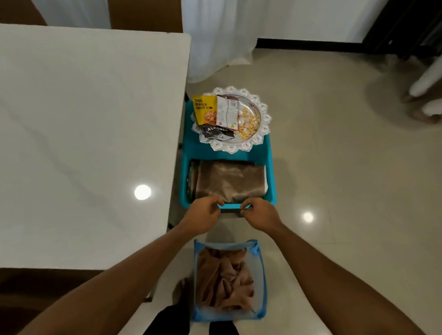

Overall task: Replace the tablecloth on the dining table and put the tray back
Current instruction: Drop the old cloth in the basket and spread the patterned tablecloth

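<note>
Teal bin at frame centre holds brown cloth; left hand and right hand grip its near rim.

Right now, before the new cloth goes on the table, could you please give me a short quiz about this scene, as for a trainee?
1. True or false: the silver tray lies on the dining table.
2. Where is the folded brown cloth? A) in the teal basket; B) on the floor; C) on the table.
3. Fill in: the crumpled cloth sits in a blue mesh ____ on the floor.

Key: 1 false, it rests off the table, on the far end of the teal basket; 2 A; 3 bag.
</note>
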`<state>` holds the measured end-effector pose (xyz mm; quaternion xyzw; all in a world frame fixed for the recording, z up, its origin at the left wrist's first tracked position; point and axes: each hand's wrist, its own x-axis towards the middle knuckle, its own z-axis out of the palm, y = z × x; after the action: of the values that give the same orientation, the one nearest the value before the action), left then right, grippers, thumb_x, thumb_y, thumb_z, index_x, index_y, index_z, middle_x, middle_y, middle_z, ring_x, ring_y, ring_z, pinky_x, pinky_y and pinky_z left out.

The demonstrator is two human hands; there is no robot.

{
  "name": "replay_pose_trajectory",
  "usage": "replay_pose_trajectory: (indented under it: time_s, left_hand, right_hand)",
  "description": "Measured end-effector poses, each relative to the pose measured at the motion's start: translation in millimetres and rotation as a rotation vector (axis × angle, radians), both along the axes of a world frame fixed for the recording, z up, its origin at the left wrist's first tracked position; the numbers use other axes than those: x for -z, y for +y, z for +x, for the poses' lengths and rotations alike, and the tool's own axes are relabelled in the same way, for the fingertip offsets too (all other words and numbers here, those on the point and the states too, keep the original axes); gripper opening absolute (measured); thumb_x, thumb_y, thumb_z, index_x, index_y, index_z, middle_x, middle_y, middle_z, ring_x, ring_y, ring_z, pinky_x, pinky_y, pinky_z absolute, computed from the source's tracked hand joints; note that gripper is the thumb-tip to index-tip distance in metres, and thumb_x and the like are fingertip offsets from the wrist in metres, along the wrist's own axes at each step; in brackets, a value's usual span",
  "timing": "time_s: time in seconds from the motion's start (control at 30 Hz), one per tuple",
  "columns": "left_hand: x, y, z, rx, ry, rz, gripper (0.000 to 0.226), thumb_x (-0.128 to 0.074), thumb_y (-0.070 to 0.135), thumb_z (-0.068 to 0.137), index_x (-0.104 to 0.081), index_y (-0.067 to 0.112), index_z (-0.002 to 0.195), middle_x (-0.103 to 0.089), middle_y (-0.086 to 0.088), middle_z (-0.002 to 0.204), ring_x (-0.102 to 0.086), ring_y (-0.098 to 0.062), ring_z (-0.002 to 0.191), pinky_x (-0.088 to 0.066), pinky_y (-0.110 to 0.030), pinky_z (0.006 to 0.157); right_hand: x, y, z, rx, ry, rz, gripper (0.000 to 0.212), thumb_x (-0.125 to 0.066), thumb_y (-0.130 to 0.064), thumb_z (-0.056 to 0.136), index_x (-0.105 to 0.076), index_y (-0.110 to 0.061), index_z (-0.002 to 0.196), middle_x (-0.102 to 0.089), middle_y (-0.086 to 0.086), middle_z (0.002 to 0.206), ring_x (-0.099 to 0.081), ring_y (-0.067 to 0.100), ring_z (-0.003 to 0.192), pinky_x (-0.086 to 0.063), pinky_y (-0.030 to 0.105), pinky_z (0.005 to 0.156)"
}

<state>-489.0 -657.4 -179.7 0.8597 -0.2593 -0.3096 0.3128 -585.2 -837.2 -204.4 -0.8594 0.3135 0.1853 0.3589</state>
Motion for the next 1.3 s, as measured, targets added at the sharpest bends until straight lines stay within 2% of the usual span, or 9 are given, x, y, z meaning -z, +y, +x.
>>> replay_pose_trajectory:
  time_s: [0.17, 0.3, 0.43, 0.5, 0.67, 0.83, 1.0, 1.13, 1.3]
  left_hand:
    - [46, -41, 27, 0.072, -0.018, 0.283, 0.027, -0.061, 0.01, 0.091, -0.068, 0.012, 0.117, -0.068, -0.008, 0.113, -0.064, -0.026, 0.107, -0.052, -0.036, 0.088]
    - [89, -74, 59, 0.077, 0.012, 0.451, 0.027, -0.062, 0.014, 0.086, -0.066, 0.009, 0.113, -0.066, -0.014, 0.114, -0.062, -0.032, 0.108, -0.056, -0.042, 0.087]
    - [124, -99, 84, 0.163, 0.002, 0.507, 0.054, -0.069, 0.019, 0.075, -0.058, 0.013, 0.128, -0.058, -0.014, 0.132, -0.053, -0.036, 0.124, -0.047, -0.043, 0.102]
    - [139, -107, 96, 0.262, -0.047, 0.528, 0.067, -0.071, 0.023, 0.072, -0.052, 0.021, 0.136, -0.049, -0.012, 0.141, -0.044, -0.036, 0.132, -0.041, -0.046, 0.108]
    - [164, -114, 104, 0.46, -0.084, 0.668, 0.103, -0.074, 0.021, 0.076, -0.013, 0.034, 0.158, -0.001, -0.008, 0.165, -0.007, -0.04, 0.15, -0.022, -0.058, 0.116]
    - [177, -115, 103, 0.522, -0.172, 0.766, 0.111, -0.066, 0.014, 0.083, 0.014, 0.032, 0.158, 0.023, -0.013, 0.164, 0.01, -0.044, 0.151, -0.016, -0.068, 0.116]
    - [168, -121, 108, 0.552, -0.318, 0.785, 0.097, -0.064, 0.014, 0.084, -0.004, 0.03, 0.159, -0.005, -0.017, 0.164, -0.022, -0.047, 0.144, -0.036, -0.063, 0.107]
    - [136, -123, 119, 0.462, -0.273, 0.654, 0.061, -0.061, 0.011, 0.082, -0.049, 0.032, 0.139, -0.061, -0.011, 0.131, -0.061, -0.037, 0.115, -0.052, -0.048, 0.093]
    - [71, -116, 122, 0.465, -0.279, 0.552, 0.037, -0.063, 0.019, 0.08, -0.068, 0.035, 0.113, -0.071, -0.003, 0.102, -0.067, -0.032, 0.098, -0.053, -0.042, 0.083]
  right_hand:
    - [29, -41, 20, 0.042, 0.005, -0.033, 0.034, -0.06, -0.02, 0.088, -0.071, -0.026, 0.12, -0.07, 0.005, 0.119, -0.064, 0.026, 0.108, -0.055, 0.038, 0.09]
    - [61, -62, 45, -0.049, 0.053, -0.082, 0.048, -0.061, -0.014, 0.083, -0.066, -0.022, 0.13, -0.065, 0.008, 0.127, -0.059, 0.03, 0.119, -0.053, 0.04, 0.096]
    - [92, -72, 64, -0.193, 0.128, -0.056, 0.06, -0.065, -0.013, 0.073, -0.061, -0.022, 0.132, -0.059, 0.01, 0.131, -0.055, 0.033, 0.123, -0.053, 0.045, 0.096]
    - [108, -75, 73, -0.269, 0.161, -0.077, 0.065, -0.07, -0.012, 0.072, -0.058, -0.02, 0.136, -0.053, 0.009, 0.14, -0.049, 0.032, 0.129, -0.049, 0.044, 0.102]
    - [136, -78, 89, -0.409, 0.202, -0.225, 0.091, -0.075, -0.019, 0.075, -0.034, -0.028, 0.156, -0.02, 0.003, 0.166, -0.016, 0.028, 0.153, -0.015, 0.047, 0.123]
    - [157, -68, 95, -0.345, 0.146, -0.358, 0.082, -0.069, -0.017, 0.085, -0.03, -0.035, 0.156, -0.019, 0.007, 0.167, -0.02, 0.031, 0.152, -0.019, 0.05, 0.122]
    - [135, -71, 109, -0.319, 0.043, -0.483, 0.052, -0.06, -0.012, 0.089, -0.058, -0.032, 0.136, -0.062, 0.005, 0.133, -0.062, 0.036, 0.114, -0.047, 0.047, 0.097]
    - [99, -72, 113, -0.343, 0.144, -0.428, 0.051, -0.06, -0.016, 0.088, -0.057, -0.038, 0.133, -0.071, 0.002, 0.116, -0.069, 0.031, 0.103, -0.053, 0.041, 0.084]
    - [32, -67, 96, -0.317, 0.101, -0.355, 0.045, -0.063, -0.031, 0.084, -0.061, -0.044, 0.126, -0.073, -0.002, 0.105, -0.069, 0.028, 0.1, -0.051, 0.037, 0.079]
